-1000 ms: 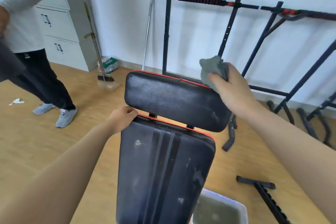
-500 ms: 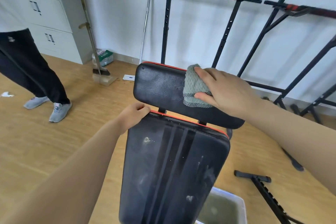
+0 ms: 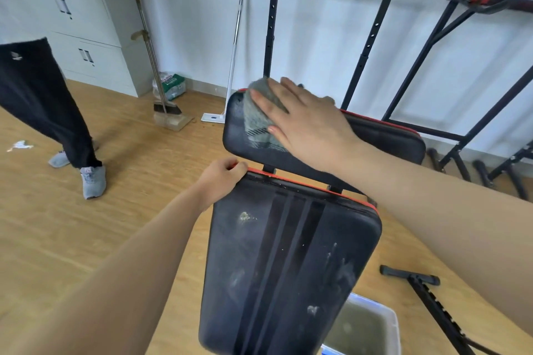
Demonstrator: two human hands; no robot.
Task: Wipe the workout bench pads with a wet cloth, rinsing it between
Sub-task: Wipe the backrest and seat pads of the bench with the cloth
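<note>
A black workout bench with red piping fills the centre. Its far pad (image 3: 386, 138) is raised behind the long near pad (image 3: 288, 262), which carries pale smudges and dusty streaks. My right hand (image 3: 311, 124) lies flat, fingers straight, pressing a grey cloth (image 3: 258, 118) onto the left end of the far pad. My left hand (image 3: 222, 179) grips the top left corner of the near pad, fingers curled over its edge.
A white tub of murky water (image 3: 372, 331) stands on the floor at the bench's lower right. Black pull-up racks (image 3: 375, 23) line the wall behind. A loose black frame piece (image 3: 427, 294) lies right. A person in dark trousers (image 3: 43, 106) stands left, near a broom (image 3: 161, 81) and mop (image 3: 230, 66).
My right hand has slid the cloth leftward across the far pad, from its right end to its left end. My left hand has stayed on the near pad's corner. The person at left stepped slightly.
</note>
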